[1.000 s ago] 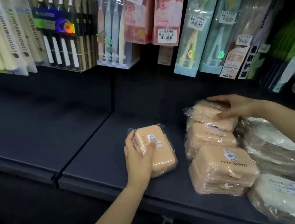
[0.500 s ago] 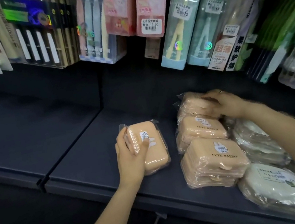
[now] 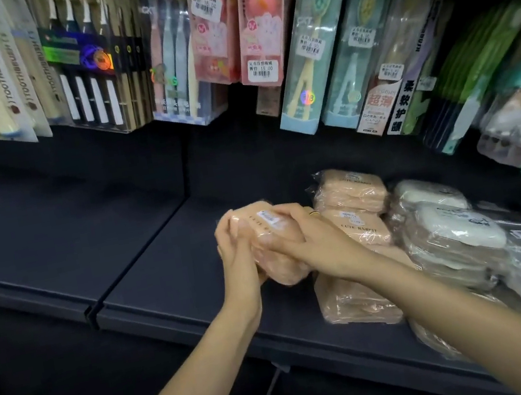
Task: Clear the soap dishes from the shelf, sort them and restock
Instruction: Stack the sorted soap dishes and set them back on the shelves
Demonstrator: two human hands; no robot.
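Both hands are gripping one wrapped peach soap dish [image 3: 268, 241] just above the dark shelf [image 3: 166, 266], left hand [image 3: 237, 253] and right hand [image 3: 308, 241] clasping it beside the peach stack [image 3: 352, 212], so restocking is looking underway, next needing a neat set-down alongside.

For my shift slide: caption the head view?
Both hands, left and right, grip a wrapped peach soap dish above the dark shelf.

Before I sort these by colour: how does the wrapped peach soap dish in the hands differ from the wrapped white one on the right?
The wrapped peach soap dish is gripped by both hands, tilted; the wrapped white soap dish lies on a pile, untouched. Colours differ. Both are bagged in clear plastic.
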